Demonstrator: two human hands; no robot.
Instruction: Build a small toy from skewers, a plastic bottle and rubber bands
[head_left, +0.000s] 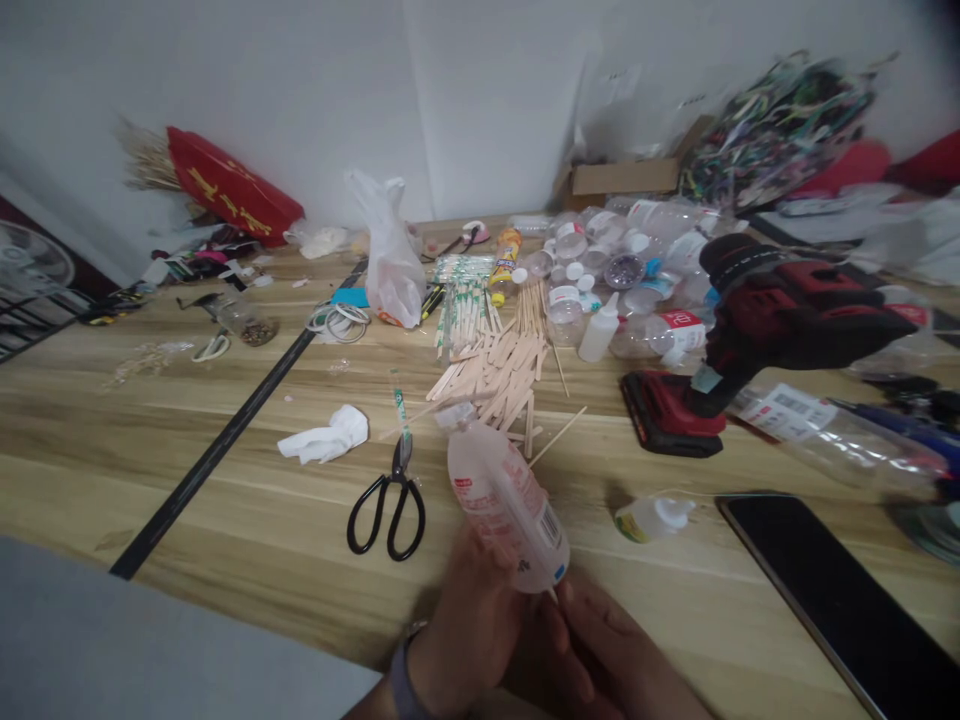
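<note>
A clear plastic bottle with pink and red print (502,495) is tilted over the front of the table, its cap end pointing away from me. My left hand (476,610) is wrapped round the bottle's lower left side. At the bottle's base is my right hand (600,640), its fingers closed by a thin pale stick (553,595) that meets the base. Black-handled scissors (390,505) lie left of the bottle. Beyond it is a heap of flat wooden sticks (499,375). A small glue bottle (654,518) lies on its side to the right.
A red and black cordless drill (780,320) stands at the right, with a black phone (840,590) in front of it. Many empty bottles (637,240) fill the back right. Crumpled tissue (326,435) and a white plastic bag (390,260) are on the left side.
</note>
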